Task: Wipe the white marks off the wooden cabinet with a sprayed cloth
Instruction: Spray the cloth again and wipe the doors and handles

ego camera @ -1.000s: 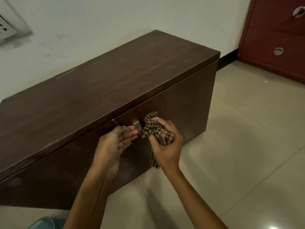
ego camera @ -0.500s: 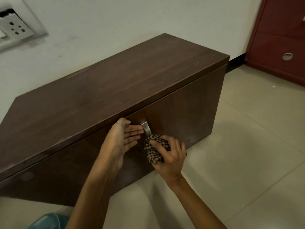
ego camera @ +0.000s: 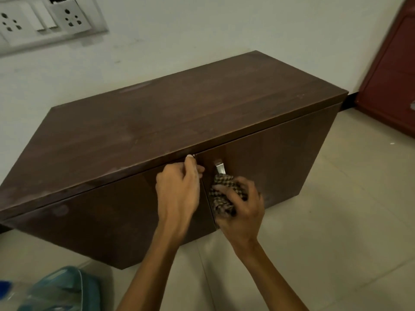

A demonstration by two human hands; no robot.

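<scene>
- Dark brown rectangular wooden cabinet [ego camera: 179,113]: stands on the beige tiled floor [ego camera: 336,221], with its rear edge against the white wall [ego camera: 202,30].
- Cabinet front: left door [ego camera: 101,221] and right door [ego camera: 280,164] meet at a vertical seam near the middle. A small silver metal handle [ego camera: 219,168] is mounted at the upper inner corner of the right door.
- Brown-and-cream checked cloth [ego camera: 224,196]: bunched up and pressed against the right door, just below the handle and beside the seam.
- Right hand [ego camera: 243,216]: closed around the cloth, fingers wrapped over the bundle.
- Left hand [ego camera: 178,191]: fingers curled onto the upper inner corner of the left door, with the index fingertip at the front edge of the cabinet top.
- Pale whitish marks [ego camera: 67,189]: visible along the front left edge of the cabinet top. A faint smudge also shows on the left door.
- White switch-and-socket plate [ego camera: 51,19]: on the wall, above the cabinet's left end.
- Red-brown furniture unit [ego camera: 393,75]: beyond the cabinet's right end.
- Blue translucent plastic item [ego camera: 62,290]: on the floor near the cabinet's left front corner; blurred.
</scene>
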